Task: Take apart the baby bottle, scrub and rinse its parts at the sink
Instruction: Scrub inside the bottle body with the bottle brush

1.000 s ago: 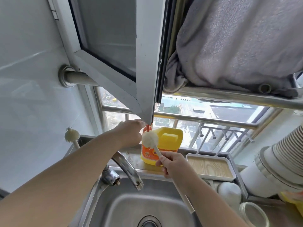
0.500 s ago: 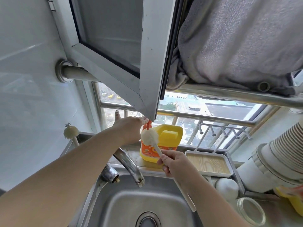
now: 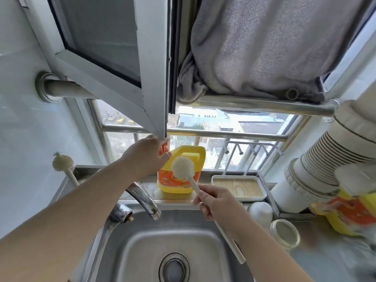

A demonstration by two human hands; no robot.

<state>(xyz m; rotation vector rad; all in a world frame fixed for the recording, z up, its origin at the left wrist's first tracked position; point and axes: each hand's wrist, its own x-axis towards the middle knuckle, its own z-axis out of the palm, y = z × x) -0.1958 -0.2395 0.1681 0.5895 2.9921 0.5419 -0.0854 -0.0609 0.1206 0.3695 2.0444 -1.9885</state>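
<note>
Fingers of the right hand (image 3: 216, 201) curl round the cream handle of a bottle brush (image 3: 183, 164), whose round bristle head is raised in front of the yellow detergent jug (image 3: 179, 181). The left hand (image 3: 145, 157) reaches to the red pump top of that jug, its fingers bent over it; how tightly they close cannot be told, since the hand hides them.

Taking the jug as landmark: it stands on a grey ledge behind a stainless steel sink (image 3: 130, 247), with the curved tap (image 3: 143, 199) just in front and to its left. Its label is orange, the print too small to read. To its right lies a white tray (image 3: 239, 188) with a wood-grain floor, and a wire rack stands behind that. Nearer than the tray sit a white domed piece (image 3: 260, 212) and a clear glass jar (image 3: 284, 234) on the counter. Farther right a second yellow jug (image 3: 345, 212) with an orange label shows blurred, beside a white ribbed duct (image 3: 325, 171). Far left of the jug a second brush (image 3: 63, 162) stands upright against the pale wall.

Above the jug an open window sash (image 3: 114, 58) swings inward, and a grey towel (image 3: 274, 43) hangs over a steel rail. Buildings show through the barred window.

Counted: two jugs, two brushes, one tray, one jar. No baby bottle can be made out with certainty.
</note>
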